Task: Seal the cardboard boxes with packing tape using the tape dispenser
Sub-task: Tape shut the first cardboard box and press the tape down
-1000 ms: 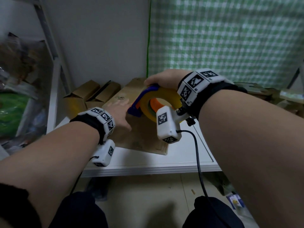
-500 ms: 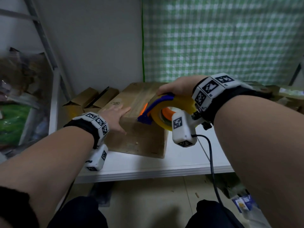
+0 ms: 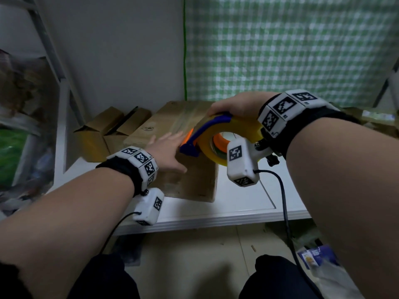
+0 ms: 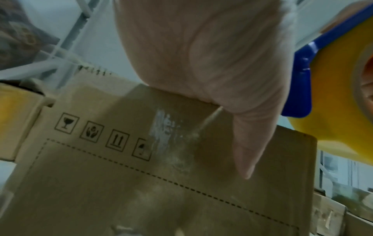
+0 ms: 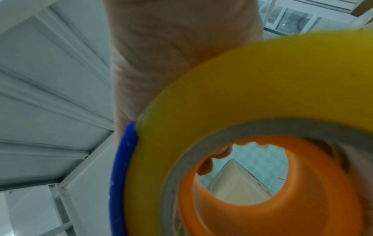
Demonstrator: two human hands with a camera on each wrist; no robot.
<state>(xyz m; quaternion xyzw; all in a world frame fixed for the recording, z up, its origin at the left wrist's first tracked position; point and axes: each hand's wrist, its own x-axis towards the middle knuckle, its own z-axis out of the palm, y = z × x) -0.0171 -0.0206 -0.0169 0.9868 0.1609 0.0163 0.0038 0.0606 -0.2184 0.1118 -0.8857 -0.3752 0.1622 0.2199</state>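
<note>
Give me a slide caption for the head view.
Left hand steadies the cardboard box while right hand grips the tape dispenser.

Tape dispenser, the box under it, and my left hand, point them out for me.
tape dispenser point(image 3: 212, 126), head view, on its blue guard.
cardboard box point(image 3: 194, 182), head view, on its near side face.
left hand point(image 3: 166, 151), head view, on its back.
</note>
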